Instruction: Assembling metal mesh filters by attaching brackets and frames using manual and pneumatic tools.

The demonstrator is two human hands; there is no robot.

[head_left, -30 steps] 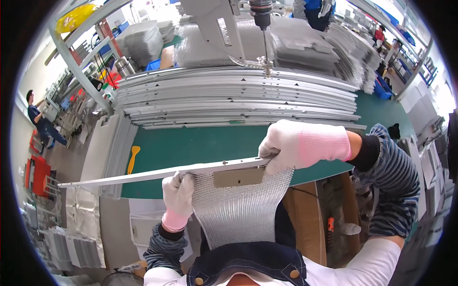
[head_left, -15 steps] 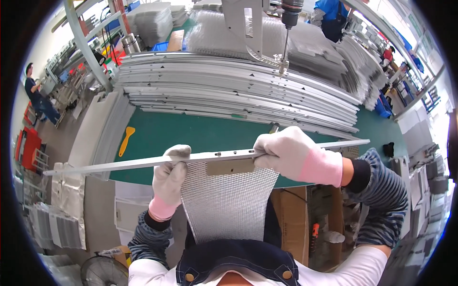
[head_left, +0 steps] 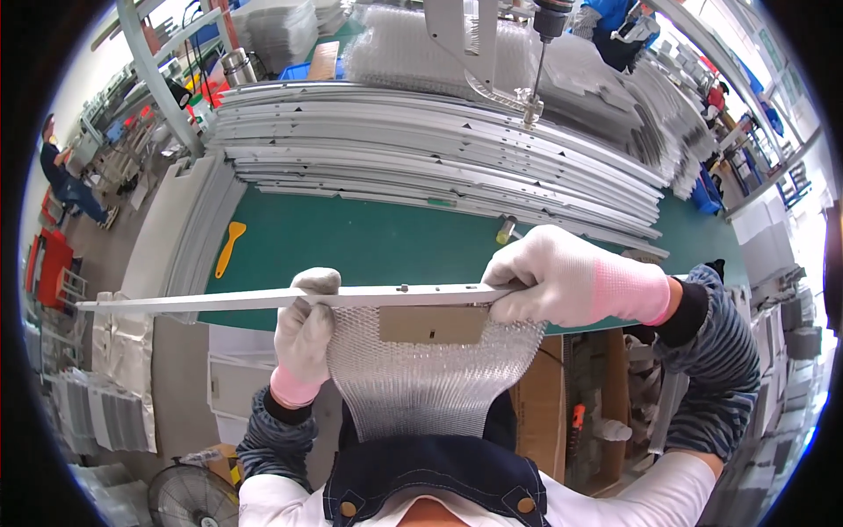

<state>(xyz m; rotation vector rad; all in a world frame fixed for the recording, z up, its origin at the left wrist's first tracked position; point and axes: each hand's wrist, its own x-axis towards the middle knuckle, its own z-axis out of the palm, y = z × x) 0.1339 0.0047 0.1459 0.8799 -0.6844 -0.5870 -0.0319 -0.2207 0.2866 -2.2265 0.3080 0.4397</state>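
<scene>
A long, narrow white metal bar (head_left: 211,302) spans the view in front of me, with small fittings on its upper face. Along it hangs a silver wire mesh sheet (head_left: 430,378), its lower end draping toward my apron. A flat tan plate (head_left: 408,323) with a small dark slot lies against the mesh just under the bar. My left hand (head_left: 306,325), in a white glove with pink cuff, is closed around the bar beside the mesh's left edge. Similarly gloved, my right hand (head_left: 566,279) pinches the bar and the mesh's upper right corner; its fingertips are partly hidden.
Several stacked metal profiles (head_left: 351,145) lie across the green table (head_left: 351,237). A yellow scraper (head_left: 230,249) and a small hammer (head_left: 507,230) rest there. A hanging power driver (head_left: 551,26) is overhead, mesh stacks (head_left: 421,48) behind. A fan (head_left: 189,496) stands lower left.
My right hand has shifted right along the bar, and the bar's right end no longer shows beyond it. The mesh spreads wider and the tan plate faces me more fully.
</scene>
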